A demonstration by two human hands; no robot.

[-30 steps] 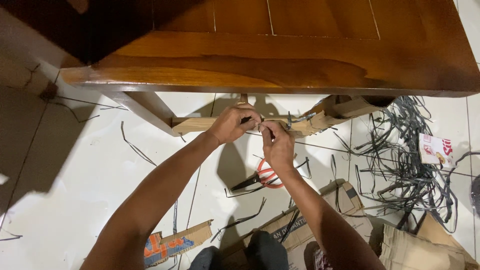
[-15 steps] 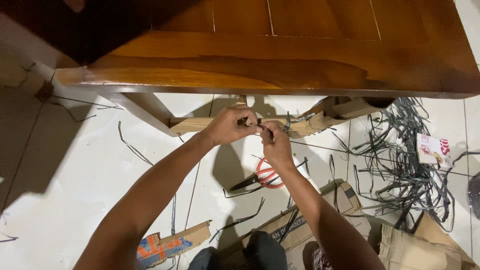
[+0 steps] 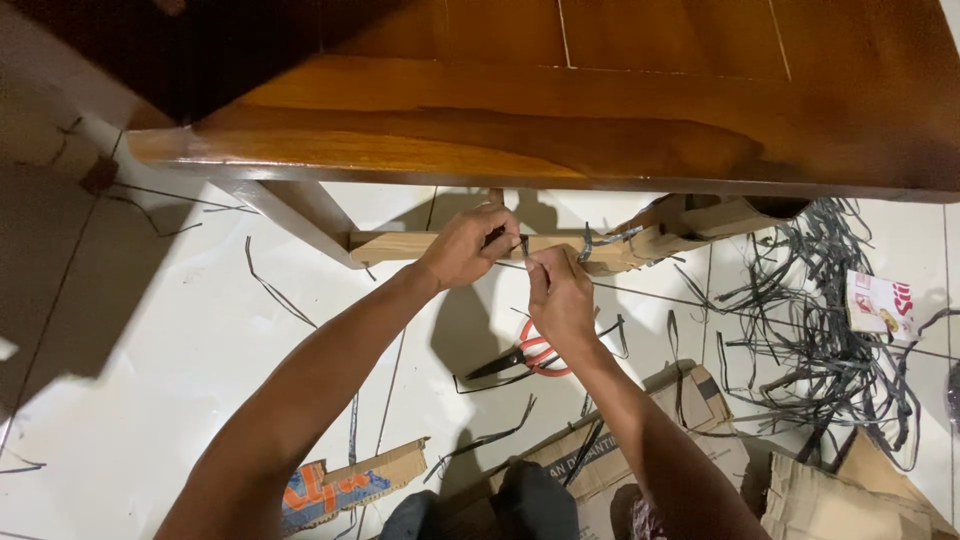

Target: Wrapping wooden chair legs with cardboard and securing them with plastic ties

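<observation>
A pale wooden crossbar (image 3: pixel 395 244) runs under a dark polished wooden table (image 3: pixel 560 120). My left hand (image 3: pixel 466 245) is closed over the bar and pinches a thin dark strap (image 3: pixel 523 245) against it. My right hand (image 3: pixel 560 295) grips the same strap just to the right, fingers pinched tight. More dark strap (image 3: pixel 600 240) is wound round the bar further right, where cardboard (image 3: pixel 690 222) wraps it. What the strap does under my fingers is hidden.
Orange-handled scissors (image 3: pixel 525 355) lie on the white tiled floor below my right hand. A tangle of dark straps (image 3: pixel 820 330) spreads at the right beside a small red-and-white packet (image 3: pixel 880 303). Cardboard boxes (image 3: pixel 600 455) and a torn cardboard scrap (image 3: pixel 350 480) lie near my knees.
My right hand has shifted slightly down and right along the strap. My left hand stays on the bar. The view moved a little.
</observation>
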